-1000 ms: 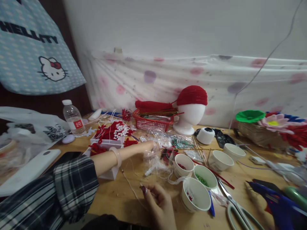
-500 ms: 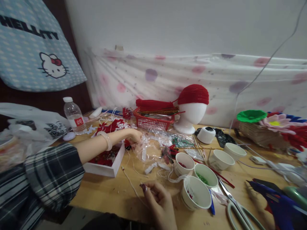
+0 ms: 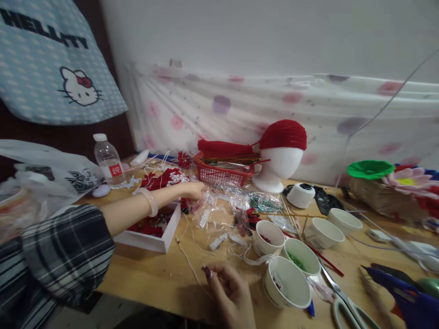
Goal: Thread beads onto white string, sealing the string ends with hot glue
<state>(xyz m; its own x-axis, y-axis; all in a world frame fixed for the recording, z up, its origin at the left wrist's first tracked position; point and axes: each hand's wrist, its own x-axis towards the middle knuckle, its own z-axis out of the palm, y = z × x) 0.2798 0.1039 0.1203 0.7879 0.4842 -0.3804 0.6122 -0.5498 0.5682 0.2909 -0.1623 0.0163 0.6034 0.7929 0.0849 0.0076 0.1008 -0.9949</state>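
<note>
My left hand (image 3: 195,190) reaches across to a clear plastic bag (image 3: 214,214) in the middle of the table. Its fingers point down and are blurred, so their grip is hidden. Below its forearm sits a white box (image 3: 159,244) with red and beaded pieces. Close to the table's front edge, my right hand (image 3: 230,290) is closed in a pinch, with a tiny pale tip showing at the thumb. A thin pale cord (image 3: 188,260) with a small red bead near its far end runs along the table to this hand.
Paper bowls (image 3: 295,292), some holding red or green beads, stand right of my right hand. Scissors (image 3: 338,290) and a blue glue gun (image 3: 398,288) lie further right. Behind are a red basket (image 3: 222,173), a white foam head (image 3: 274,167) and a water bottle (image 3: 108,164).
The view has shifted slightly, so most things sit a little further right in it. My left hand has barely moved over the plastic bag; my right hand keeps its pinch.
</note>
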